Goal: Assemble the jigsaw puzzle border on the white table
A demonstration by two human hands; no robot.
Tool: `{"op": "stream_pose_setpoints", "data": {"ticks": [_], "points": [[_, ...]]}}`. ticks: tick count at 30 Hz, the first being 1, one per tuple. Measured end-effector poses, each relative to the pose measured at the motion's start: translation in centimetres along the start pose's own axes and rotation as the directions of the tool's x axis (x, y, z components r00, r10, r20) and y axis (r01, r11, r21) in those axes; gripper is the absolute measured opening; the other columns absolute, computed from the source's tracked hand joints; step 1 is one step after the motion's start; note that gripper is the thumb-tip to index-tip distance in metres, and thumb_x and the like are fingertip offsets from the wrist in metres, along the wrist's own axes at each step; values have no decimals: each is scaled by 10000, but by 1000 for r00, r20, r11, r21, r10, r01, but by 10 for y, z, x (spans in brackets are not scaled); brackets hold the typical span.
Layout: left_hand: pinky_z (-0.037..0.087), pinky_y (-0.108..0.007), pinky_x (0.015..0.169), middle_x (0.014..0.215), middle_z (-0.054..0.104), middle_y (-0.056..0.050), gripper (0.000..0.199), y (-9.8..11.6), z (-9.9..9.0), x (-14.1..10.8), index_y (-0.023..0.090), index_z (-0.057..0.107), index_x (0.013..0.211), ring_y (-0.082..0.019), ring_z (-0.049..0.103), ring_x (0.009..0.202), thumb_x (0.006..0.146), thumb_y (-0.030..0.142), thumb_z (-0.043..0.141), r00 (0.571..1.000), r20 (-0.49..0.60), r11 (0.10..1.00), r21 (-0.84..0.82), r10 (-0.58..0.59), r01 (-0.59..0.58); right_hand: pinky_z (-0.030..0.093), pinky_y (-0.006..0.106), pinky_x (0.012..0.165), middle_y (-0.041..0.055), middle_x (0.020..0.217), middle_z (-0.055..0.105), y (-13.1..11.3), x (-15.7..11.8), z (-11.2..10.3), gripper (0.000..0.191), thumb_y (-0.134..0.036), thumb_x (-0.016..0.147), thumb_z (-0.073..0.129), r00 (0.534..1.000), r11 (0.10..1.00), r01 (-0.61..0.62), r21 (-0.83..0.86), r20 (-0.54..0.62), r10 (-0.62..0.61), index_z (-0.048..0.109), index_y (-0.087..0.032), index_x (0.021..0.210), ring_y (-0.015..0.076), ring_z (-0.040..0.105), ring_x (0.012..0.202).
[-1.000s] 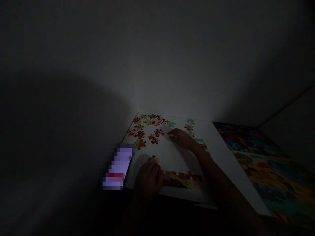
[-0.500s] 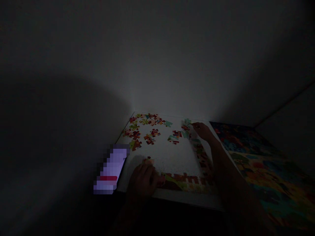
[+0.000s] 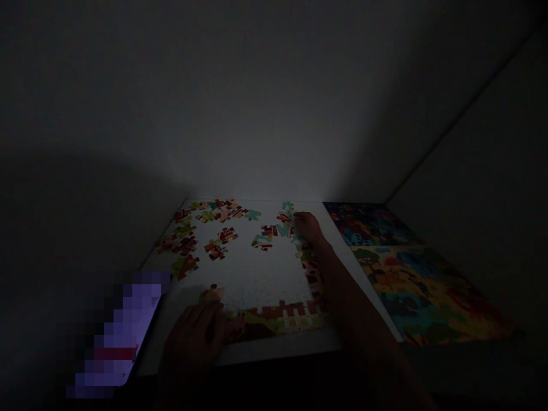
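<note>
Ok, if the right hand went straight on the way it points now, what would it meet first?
Most likely the small cluster of loose jigsaw pieces just beyond the right hand. The light is dim, so I can't tell whether it already touches them.

Glowing handheld device (pixelated, details hidden) at lower left; colourful illustrated sheets lying at right; plain wall behind.

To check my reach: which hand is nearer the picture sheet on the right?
Right hand, just left of the picture sheet; left hand farther, at the board's front edge.
</note>
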State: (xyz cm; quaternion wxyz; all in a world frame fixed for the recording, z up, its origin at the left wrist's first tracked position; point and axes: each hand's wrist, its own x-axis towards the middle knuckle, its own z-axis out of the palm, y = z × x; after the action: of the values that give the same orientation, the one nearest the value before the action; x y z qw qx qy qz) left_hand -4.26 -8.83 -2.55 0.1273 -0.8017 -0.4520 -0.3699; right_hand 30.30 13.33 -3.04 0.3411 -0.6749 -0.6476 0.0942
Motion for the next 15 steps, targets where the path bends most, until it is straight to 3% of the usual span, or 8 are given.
{"op": "stream_pose_setpoints", "data": {"ticks": [5, 9, 15], "points": [[569, -344, 784, 970, 739, -67, 189, 0, -2, 1, 209, 664, 968, -213, 685, 868, 934, 220, 478, 999, 20, 999, 4, -33, 33, 422, 372, 1046, 80, 1219, 691, -7, -3, -4, 318, -377, 930, 512, 991, 991, 92, -101, 107, -81, 715, -238, 1131, 223, 591, 1186], [564, -353, 786, 939, 742, -69, 184, 1, 1, -1, 209, 666, 949, -215, 687, 858, 927, 195, 483, 1000, -5, 1000, 9, -23, 23, 449, 336, 1016, 73, 1199, 703, -8, -5, -6, 299, -282, 909, 511, 994, 992, 82, -93, 87, -74, 727, -235, 1109, 213, 621, 1144], [547, -347, 781, 928, 742, -68, 163, 3, 0, 2, 179, 649, 948, -208, 681, 827, 938, 192, 487, 1000, 7, 1000, 23, -9, 9, 465, 380, 998, 89, 1183, 707, -12, -9, -10, 286, -258, 870, 541, 993, 996, 48, -72, 108, -40, 735, -219, 1076, 238, 640, 1104]]}}
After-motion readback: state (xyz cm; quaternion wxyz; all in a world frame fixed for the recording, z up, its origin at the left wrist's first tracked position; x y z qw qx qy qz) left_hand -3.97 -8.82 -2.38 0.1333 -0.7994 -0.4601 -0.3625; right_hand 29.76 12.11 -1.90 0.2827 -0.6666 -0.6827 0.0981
